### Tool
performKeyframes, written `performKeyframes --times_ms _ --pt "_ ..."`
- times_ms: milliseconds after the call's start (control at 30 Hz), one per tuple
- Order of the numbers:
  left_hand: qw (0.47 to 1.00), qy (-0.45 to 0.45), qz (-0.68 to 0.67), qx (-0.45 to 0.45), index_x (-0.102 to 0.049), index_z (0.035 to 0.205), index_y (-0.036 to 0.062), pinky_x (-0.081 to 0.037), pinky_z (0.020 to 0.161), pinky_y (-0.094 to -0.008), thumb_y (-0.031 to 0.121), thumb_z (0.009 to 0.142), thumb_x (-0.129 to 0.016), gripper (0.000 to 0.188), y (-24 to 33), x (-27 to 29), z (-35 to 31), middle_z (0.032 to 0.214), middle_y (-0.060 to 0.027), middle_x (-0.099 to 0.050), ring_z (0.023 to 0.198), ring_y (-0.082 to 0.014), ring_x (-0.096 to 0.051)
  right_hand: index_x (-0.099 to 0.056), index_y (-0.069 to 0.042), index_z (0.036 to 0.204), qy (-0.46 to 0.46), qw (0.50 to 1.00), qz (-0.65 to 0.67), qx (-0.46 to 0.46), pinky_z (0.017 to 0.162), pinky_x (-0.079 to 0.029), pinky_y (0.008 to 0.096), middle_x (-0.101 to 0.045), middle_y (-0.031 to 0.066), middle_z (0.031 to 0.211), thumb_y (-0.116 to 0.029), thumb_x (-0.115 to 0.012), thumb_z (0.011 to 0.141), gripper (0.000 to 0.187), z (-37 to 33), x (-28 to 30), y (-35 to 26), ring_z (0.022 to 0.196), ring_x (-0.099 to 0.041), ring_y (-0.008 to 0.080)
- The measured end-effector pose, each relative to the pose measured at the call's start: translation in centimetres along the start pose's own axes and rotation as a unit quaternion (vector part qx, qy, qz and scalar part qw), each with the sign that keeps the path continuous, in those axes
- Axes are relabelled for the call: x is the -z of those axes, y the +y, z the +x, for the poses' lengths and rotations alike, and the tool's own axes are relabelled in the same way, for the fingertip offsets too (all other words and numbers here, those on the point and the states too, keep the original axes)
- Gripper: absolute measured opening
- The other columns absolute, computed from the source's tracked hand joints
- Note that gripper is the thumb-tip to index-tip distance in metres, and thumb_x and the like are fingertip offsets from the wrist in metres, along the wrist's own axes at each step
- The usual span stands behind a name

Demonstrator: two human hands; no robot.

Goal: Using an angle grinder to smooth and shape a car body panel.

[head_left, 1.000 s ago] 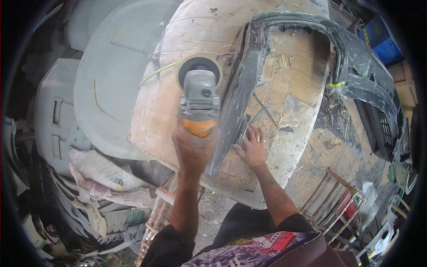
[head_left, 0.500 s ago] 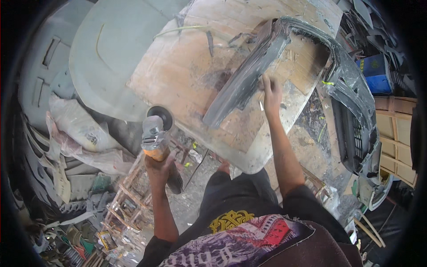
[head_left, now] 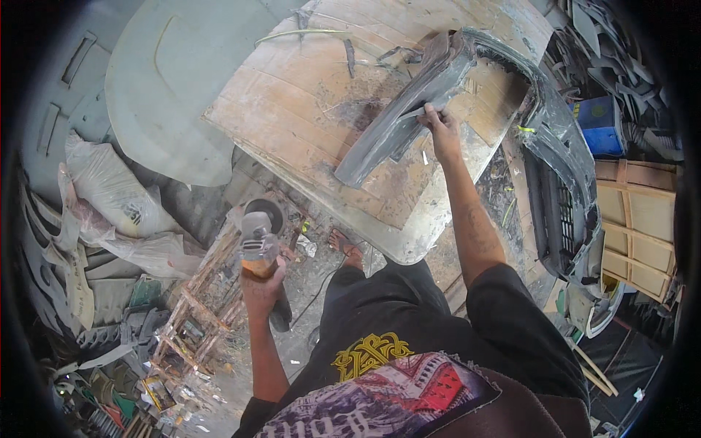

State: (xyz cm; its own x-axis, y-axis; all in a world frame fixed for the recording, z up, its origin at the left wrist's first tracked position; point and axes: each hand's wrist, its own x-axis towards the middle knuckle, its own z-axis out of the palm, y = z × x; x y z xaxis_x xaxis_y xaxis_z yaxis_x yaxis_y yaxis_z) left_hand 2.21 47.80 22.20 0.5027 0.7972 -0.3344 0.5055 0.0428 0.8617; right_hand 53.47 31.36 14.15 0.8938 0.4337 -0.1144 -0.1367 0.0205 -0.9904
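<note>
My left hand (head_left: 261, 290) is wrapped round an angle grinder (head_left: 257, 237) with an orange-and-grey body, held off to the left of the table. Its dark round disc (head_left: 272, 212) points up and away from me. A scuffed dark grey car bumper (head_left: 409, 117) lies across the table and curves over its right side. My right hand (head_left: 442, 131) pinches the bumper's ragged inner edge between thumb and fingers. Whether a loose strip is also in that pinch is too small to tell.
A cardboard-covered table (head_left: 292, 109) stands ahead of me. Left of it are a pale rounded panel (head_left: 161, 102) and a plastic bag (head_left: 117, 190). A rusty metal frame (head_left: 193, 306) stands below the grinder. At right are a blue box (head_left: 599, 124) and wooden-framed panels (head_left: 635, 226).
My right hand, blurred beside the bumper before, now grips its inner edge a little farther up. The grinder has come lower and away from the table's edge.
</note>
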Motion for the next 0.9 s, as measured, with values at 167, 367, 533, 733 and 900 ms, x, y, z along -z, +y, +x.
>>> performKeyframes --times_ms 167,367,533,733,900 --pt "0.961 -0.067 0.211 -0.168 -0.075 0.106 0.0219 -0.057 0.082 -0.0469 0.016 0.078 -0.079 0.029 -0.2 -1.0 0.5 0.104 -0.0094 -0.073 0.095 -0.0337 -0.072 -0.068 0.004 0.112 0.005 0.994 -0.052 0.100 0.102 -0.054 0.0366 -0.072 0.0110 0.110 -0.023 -0.066 0.107 0.028 -7.3 -1.3 0.5 0.108 -0.069 0.0203" --pt "0.797 -0.101 0.447 -0.393 -0.071 0.112 0.0107 -0.057 0.085 -0.0456 0.021 0.082 -0.081 0.033 3.9 -4.6 3.5 0.104 -0.0114 -0.074 0.096 -0.0361 -0.072 -0.071 0.002 0.109 0.100 0.993 -0.033 0.052 0.088 -0.051 0.0281 -0.074 0.0074 0.104 -0.025 -0.069 0.105 0.027 -4.8 -0.4 1.4 0.092 -0.064 0.0124" --pt "0.985 -0.052 0.045 -0.160 -0.061 0.122 -0.0008 -0.057 0.086 -0.0438 0.028 0.078 -0.087 0.058 8.2 -12.1 7.9 0.109 -0.0227 -0.073 0.101 -0.0390 -0.072 -0.070 0.003 0.116 -0.066 0.989 -0.088 0.099 0.095 -0.052 0.0279 -0.074 0.0082 0.107 -0.027 -0.068 0.105 0.032 -0.7 -0.6 0.3 0.101 -0.068 0.0132" --pt "0.939 -0.059 0.232 -0.248 -0.060 0.124 -0.0028 -0.058 0.082 -0.0416 0.023 0.079 -0.085 0.058 11.7 -18.2 13.6 0.099 -0.0212 -0.074 0.095 -0.0349 -0.075 -0.075 0.001 0.097 -0.029 0.973 -0.217 0.080 0.071 -0.052 0.0297 -0.072 0.0065 0.079 -0.032 -0.080 0.093 0.034 0.2 -2.2 -1.1 0.073 -0.065 0.0135" --pt "0.931 -0.084 0.222 -0.276 -0.061 0.120 -0.0021 -0.058 0.081 -0.0439 0.021 0.077 -0.084 0.054 12.3 -20.3 14.8 0.100 -0.0213 -0.074 0.094 -0.0391 -0.074 -0.074 0.000 0.090 0.007 0.965 -0.259 0.044 0.064 -0.048 0.0296 -0.069 0.0045 0.075 -0.035 -0.084 0.090 0.037 0.5 -1.5 -0.9 0.069 -0.060 0.0115"
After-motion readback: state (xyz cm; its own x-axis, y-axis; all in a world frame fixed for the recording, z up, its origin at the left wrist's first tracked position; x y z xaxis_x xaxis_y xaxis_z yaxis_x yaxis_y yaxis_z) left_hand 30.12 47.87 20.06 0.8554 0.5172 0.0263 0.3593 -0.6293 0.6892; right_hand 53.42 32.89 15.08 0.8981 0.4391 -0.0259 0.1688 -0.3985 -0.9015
